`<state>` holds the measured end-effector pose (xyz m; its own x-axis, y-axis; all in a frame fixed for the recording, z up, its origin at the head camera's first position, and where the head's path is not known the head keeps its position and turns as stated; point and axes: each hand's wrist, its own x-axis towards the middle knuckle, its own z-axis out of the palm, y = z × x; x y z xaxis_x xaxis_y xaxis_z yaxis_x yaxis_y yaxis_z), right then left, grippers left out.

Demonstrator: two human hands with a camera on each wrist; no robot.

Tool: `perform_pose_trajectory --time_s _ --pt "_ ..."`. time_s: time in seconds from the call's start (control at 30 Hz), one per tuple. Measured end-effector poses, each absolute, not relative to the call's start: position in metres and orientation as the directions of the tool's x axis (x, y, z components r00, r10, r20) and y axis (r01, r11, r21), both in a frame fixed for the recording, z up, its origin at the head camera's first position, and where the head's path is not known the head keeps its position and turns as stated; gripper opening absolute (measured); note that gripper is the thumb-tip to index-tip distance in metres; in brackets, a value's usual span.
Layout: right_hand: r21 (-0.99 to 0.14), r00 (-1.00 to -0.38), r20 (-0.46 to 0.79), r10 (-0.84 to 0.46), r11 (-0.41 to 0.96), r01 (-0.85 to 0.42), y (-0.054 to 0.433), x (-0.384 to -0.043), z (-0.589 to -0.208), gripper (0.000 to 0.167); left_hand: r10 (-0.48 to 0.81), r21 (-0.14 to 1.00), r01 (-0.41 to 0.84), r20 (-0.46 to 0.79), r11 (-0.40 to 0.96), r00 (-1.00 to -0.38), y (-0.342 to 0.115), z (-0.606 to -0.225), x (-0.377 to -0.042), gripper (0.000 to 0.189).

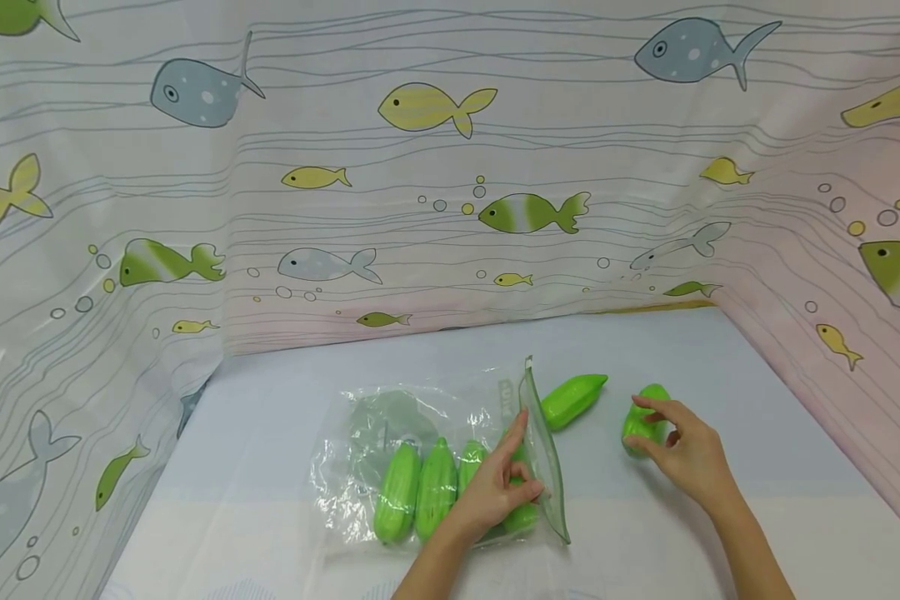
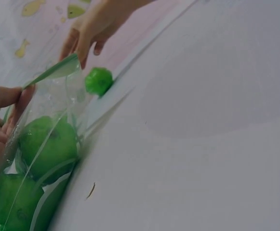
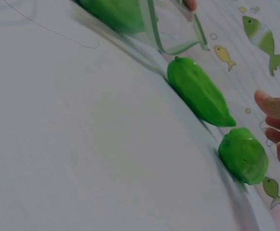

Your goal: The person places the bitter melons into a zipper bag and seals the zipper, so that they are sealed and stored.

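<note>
A clear zip bag [image 1: 360, 517] with a green zip edge lies on the table, holding several bright green, ridged, gourd-like vegetables [image 1: 397, 500]. My left hand [image 1: 495, 483] holds the bag by its mouth, index finger stretched along the zip edge. In the left wrist view its thumb [image 2: 2, 96] and a finger pinch the film near the green rim. A loose green vegetable [image 1: 573, 400] with a pointed tip lies just right of the mouth. Farther right, my right hand [image 1: 686, 450] hovers around another green vegetable [image 1: 648, 421]; the right wrist view shows its parted fingers [image 3: 279, 106] apart from it.
The pale table [image 1: 255, 467] is enclosed by a fish-print curtain [image 1: 435, 242] at the back and both sides. A grey-green patch [image 1: 390, 425] shows on the bag's left part.
</note>
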<state>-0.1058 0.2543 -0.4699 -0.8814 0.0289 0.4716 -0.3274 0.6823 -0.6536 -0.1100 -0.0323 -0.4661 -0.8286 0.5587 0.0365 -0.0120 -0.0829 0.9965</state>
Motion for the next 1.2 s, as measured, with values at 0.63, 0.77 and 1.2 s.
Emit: perform_pose_trajectory --time_s 0.63,0.77,1.2 --pt "-0.603 -0.846 0.526 0.085 0.739 -0.301 0.258 -0.112 -0.483 0.057 0.567 0.996 -0.024 0.029 -0.085 -0.823 -0.033 -0.465 -0.109 0.095" --pt "-0.591 -0.839 0.537 0.087 0.749 -0.300 0.259 -0.114 -0.486 0.056 0.567 0.996 -0.024 0.029 -0.086 -0.823 -0.033 -0.465 -0.109 0.096" --pt "-0.561 -0.854 0.512 0.092 0.789 -0.251 0.261 -0.116 -0.495 0.052 0.566 0.996 -0.020 0.032 -0.085 -0.824 -0.033 -0.467 -0.110 0.096"
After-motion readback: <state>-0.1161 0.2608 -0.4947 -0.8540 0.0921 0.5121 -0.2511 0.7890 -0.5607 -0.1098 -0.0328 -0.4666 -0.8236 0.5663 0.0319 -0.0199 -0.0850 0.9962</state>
